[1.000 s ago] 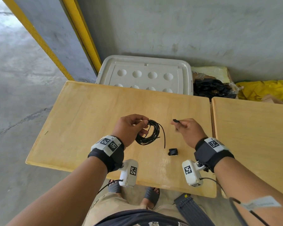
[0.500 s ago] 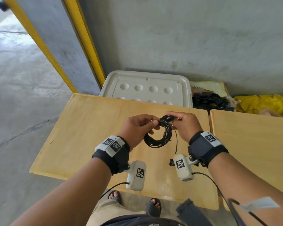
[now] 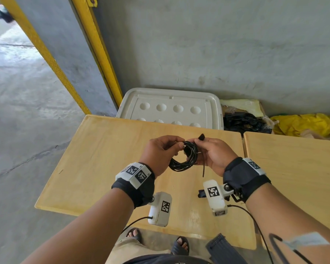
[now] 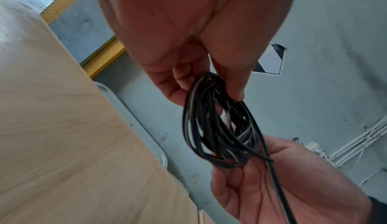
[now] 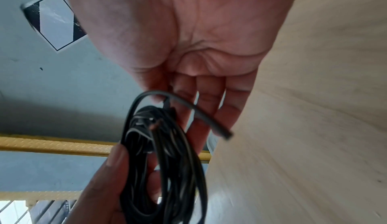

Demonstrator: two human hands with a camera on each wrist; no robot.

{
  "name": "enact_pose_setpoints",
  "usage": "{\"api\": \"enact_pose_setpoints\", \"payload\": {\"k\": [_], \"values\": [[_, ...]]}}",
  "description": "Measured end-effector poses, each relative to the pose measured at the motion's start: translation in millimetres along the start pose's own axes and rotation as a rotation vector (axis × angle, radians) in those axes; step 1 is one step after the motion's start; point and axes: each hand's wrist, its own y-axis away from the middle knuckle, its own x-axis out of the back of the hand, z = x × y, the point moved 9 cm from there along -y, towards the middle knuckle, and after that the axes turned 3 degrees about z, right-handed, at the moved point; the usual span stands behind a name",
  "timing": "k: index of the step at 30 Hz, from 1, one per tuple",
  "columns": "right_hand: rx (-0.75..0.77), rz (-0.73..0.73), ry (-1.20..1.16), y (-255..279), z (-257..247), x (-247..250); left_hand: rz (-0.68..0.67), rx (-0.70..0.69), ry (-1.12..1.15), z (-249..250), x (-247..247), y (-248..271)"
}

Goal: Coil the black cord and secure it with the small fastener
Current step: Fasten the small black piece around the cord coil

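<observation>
Black cord (image 3: 185, 157) coiled, held above table, fastener strap (image 3: 201, 137) at top

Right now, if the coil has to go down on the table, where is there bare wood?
Bare wood: the table left of the left hand, out to its left edge, and the second table right of the right hand. Crowded: under the coil, where a small black piece lies near the front edge.
</observation>
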Motion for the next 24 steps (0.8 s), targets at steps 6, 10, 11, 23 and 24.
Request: {"api": "enact_pose_setpoints", "payload": {"k": [6,10,11,23,24], "values": [[0.023,0.022,0.082,3.3,2.4,0.6,0.008,-0.008,-0.067,-2.7,-3.4,-0.7],[0.049,-0.029,0.003,5.9,0.9,-5.3,0.024,-0.001,-0.074,-2.5,-6.8,-1.1],[0.054,-0.041,-0.027,6.8,-0.3,-5.5,0.029,0.001,-0.081,-2.1,-7.1,-1.6],[0.081,-0.065,-0.047,10.3,0.0,-0.7,-0.143,-0.11,-0.304,2.9,-17.2,7.7],[0.071,-0.073,-0.057,10.5,1.7,-0.8,-0.149,-0.127,-0.318,4.4,-18.2,9.1]]}}
